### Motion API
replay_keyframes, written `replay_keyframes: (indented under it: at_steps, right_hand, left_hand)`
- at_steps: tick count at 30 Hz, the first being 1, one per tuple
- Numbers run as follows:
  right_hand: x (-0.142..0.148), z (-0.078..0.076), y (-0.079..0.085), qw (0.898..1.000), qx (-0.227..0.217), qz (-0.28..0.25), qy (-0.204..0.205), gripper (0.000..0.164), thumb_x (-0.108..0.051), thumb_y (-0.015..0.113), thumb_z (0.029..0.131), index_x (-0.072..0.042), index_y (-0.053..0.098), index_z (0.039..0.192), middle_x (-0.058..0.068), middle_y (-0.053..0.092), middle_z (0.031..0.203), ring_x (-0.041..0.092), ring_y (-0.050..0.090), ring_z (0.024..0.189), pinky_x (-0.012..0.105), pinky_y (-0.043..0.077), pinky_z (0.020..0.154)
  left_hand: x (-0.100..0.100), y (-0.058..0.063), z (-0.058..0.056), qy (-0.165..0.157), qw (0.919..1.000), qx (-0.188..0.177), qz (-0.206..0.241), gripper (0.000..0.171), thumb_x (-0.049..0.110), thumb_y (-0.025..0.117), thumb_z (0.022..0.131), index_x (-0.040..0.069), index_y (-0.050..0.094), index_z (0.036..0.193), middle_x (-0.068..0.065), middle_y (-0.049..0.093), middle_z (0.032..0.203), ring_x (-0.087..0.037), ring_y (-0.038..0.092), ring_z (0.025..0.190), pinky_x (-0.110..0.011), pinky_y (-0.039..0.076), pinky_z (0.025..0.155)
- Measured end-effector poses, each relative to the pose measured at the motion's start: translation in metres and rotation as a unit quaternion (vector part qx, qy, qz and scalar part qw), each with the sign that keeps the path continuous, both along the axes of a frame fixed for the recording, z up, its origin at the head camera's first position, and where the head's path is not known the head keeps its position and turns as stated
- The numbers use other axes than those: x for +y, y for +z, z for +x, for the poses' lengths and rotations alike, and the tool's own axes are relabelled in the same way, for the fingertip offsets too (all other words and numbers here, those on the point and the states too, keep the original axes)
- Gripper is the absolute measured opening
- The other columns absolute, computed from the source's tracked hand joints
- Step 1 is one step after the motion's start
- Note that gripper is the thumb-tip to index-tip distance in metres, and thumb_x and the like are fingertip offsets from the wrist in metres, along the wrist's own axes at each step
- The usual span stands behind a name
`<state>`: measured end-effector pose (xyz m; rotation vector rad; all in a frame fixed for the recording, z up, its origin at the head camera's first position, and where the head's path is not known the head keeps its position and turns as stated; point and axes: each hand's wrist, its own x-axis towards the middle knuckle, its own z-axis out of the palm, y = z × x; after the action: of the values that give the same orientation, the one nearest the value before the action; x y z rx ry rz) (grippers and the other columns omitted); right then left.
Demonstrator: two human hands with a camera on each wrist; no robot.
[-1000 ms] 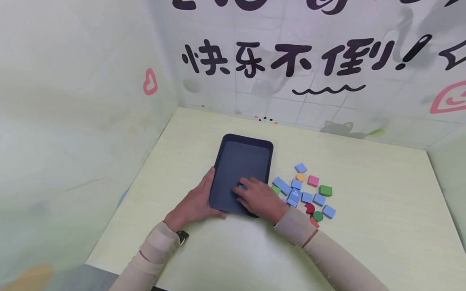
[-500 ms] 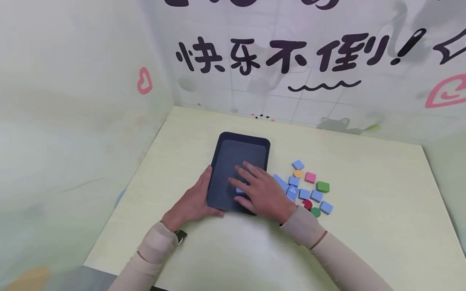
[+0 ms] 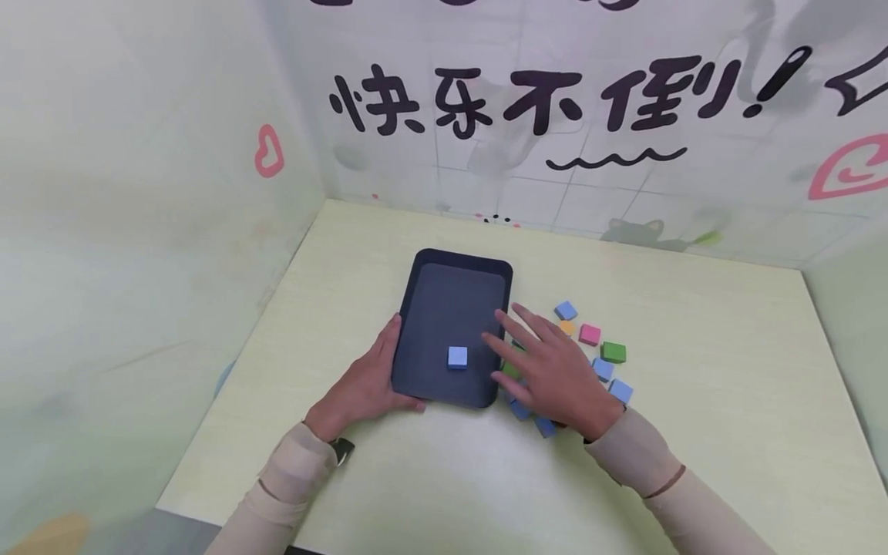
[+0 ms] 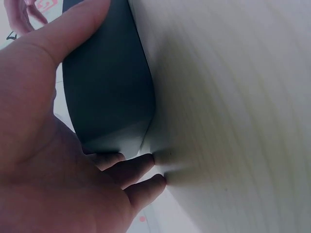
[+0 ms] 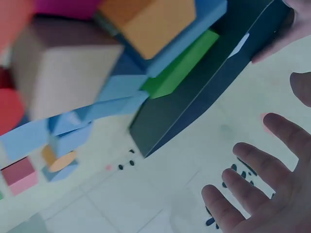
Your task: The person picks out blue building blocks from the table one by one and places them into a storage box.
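Note:
A dark rectangular tray (image 3: 454, 301) lies on the table, with one light-blue block (image 3: 457, 358) inside toward its near end. My left hand (image 3: 357, 393) holds the tray's near left corner, the thumb along the near wall and the fingers along the left side. My right hand (image 3: 558, 378) hovers over the loose blocks right of the tray, fingers spread and holding nothing. Below it, partly covered, are a green block (image 3: 512, 368) and several blue ones. In the right wrist view, an orange-topped block (image 5: 155, 26) and a green block (image 5: 182, 68) stand beside the tray's wall.
Farther right on the table (image 3: 659, 478) lie a pink block (image 3: 590, 334), a green block (image 3: 613, 352) and several blue blocks, among them a far one (image 3: 566, 310). Printed walls rise behind and on the left.
My right hand has let go of the light-blue block in the tray and moved right, out over the loose blocks. My left hand stays at the tray's corner.

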<state>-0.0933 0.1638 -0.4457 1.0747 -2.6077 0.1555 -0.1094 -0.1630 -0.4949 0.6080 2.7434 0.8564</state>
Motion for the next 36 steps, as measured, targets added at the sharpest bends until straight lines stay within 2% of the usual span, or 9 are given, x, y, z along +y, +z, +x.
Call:
replay_keyframes:
  at_steps: [5, 10, 13, 18, 23, 28, 36]
  right_hand:
    - [0.022, 0.008, -0.002, 1.000, -0.009, -0.022, -0.009, 0.054, -0.046, 0.053, 0.097, -0.016, 0.057, 0.141, 0.015, 0.044, 0.149, 0.037, 0.033, 0.140, 0.048, 0.032, 0.109]
    - [0.038, 0.014, -0.008, 0.999, -0.024, -0.018, -0.015, 0.056, -0.048, 0.049, 0.099, -0.014, 0.055, 0.143, 0.016, 0.046, 0.147, 0.038, 0.036, 0.138, 0.046, 0.026, 0.112]
    - [0.044, 0.017, -0.013, 0.999, -0.030, -0.011, -0.010, 0.056, -0.047, 0.052, 0.097, -0.014, 0.056, 0.142, 0.015, 0.048, 0.145, 0.037, 0.039, 0.136, 0.045, 0.025, 0.113]
    - [0.049, 0.026, -0.021, 0.998, -0.055, -0.017, 0.027, 0.052, -0.045, 0.062, 0.092, -0.019, 0.061, 0.136, 0.011, 0.052, 0.142, 0.033, 0.043, 0.133, 0.047, 0.035, 0.107]
    - [0.054, 0.033, -0.024, 0.994, -0.076, -0.013, 0.072, 0.047, -0.047, 0.071, 0.087, -0.023, 0.064, 0.126, 0.008, 0.055, 0.135, 0.029, 0.047, 0.127, 0.046, 0.044, 0.098]
    - [0.056, 0.038, -0.028, 0.992, -0.076, -0.006, 0.103, 0.046, -0.048, 0.077, 0.081, -0.022, 0.068, 0.118, 0.008, 0.058, 0.128, 0.029, 0.049, 0.120, 0.044, 0.044, 0.098]
    - [0.050, 0.042, -0.036, 0.987, -0.080, 0.049, 0.127, 0.050, -0.049, 0.084, 0.074, -0.025, 0.069, 0.115, 0.007, 0.054, 0.127, 0.029, 0.048, 0.118, 0.044, 0.046, 0.093]
  left_hand:
    - [-0.001, 0.001, 0.000, -0.005, 1.0000, -0.006, 0.000, 0.143, 0.055, 0.091, 0.063, 0.011, -0.005, 0.160, -0.004, 0.004, 0.165, -0.035, 0.041, 0.134, -0.044, 0.041, 0.101]
    - [-0.003, 0.000, 0.002, -0.003, 1.0000, -0.008, -0.002, 0.143, 0.055, 0.090, 0.063, 0.012, -0.006, 0.160, -0.002, 0.002, 0.165, -0.033, 0.039, 0.136, -0.043, 0.040, 0.102]
    - [-0.005, -0.001, 0.003, 0.000, 1.0000, -0.006, -0.001, 0.143, 0.055, 0.091, 0.062, 0.011, -0.005, 0.160, -0.002, 0.003, 0.165, -0.034, 0.040, 0.135, -0.044, 0.040, 0.102]
    - [-0.004, 0.000, 0.002, -0.001, 1.0000, 0.000, 0.004, 0.143, 0.053, 0.092, 0.061, 0.009, -0.003, 0.160, -0.005, 0.005, 0.165, -0.033, 0.041, 0.135, -0.043, 0.041, 0.101]
    - [0.003, 0.000, -0.004, -0.012, 0.9999, 0.004, 0.000, 0.142, 0.053, 0.091, 0.063, 0.009, -0.004, 0.159, -0.005, 0.002, 0.165, -0.032, 0.037, 0.137, -0.041, 0.039, 0.104]
    - [0.008, 0.001, -0.008, -0.013, 0.9999, -0.004, -0.007, 0.142, 0.055, 0.090, 0.064, 0.010, -0.004, 0.160, -0.002, 0.001, 0.166, -0.031, 0.039, 0.136, -0.041, 0.039, 0.104]
    - [0.003, -0.003, -0.003, 0.008, 0.9997, -0.017, -0.015, 0.144, 0.056, 0.090, 0.063, 0.013, -0.007, 0.160, 0.001, 0.000, 0.165, -0.030, 0.034, 0.140, -0.043, 0.038, 0.104]
